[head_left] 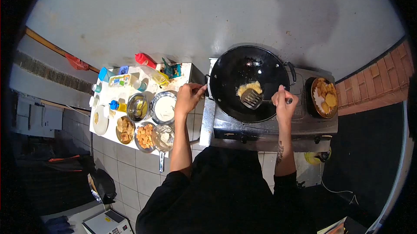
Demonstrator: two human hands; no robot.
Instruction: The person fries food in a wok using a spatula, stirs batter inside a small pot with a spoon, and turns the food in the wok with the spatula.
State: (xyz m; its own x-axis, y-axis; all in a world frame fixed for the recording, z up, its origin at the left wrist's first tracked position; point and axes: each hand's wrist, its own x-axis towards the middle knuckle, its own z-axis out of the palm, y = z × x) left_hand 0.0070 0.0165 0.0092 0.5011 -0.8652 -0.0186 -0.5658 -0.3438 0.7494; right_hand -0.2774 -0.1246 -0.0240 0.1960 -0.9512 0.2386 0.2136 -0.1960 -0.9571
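Observation:
A large black wok [234, 69] sits on the stove [278, 136]. My left hand [189, 97] pinches the wok's left handle [207, 87] between thumb and fingers. My right hand [285, 102] is closed around the handle of a slotted spatula [251, 99], held over the wok's right side. The spatula's head rests on or just above a yellow battered piece [249, 88] near the middle of the wok and partly covers it.
To the left, a white table [186, 73] holds a plate of white powder [165, 108], bowls of cut pieces [145, 136], a saucepan [163, 137] and bottles. A bowl of fried pieces [325, 97] stands right of the wok. A wall rises behind.

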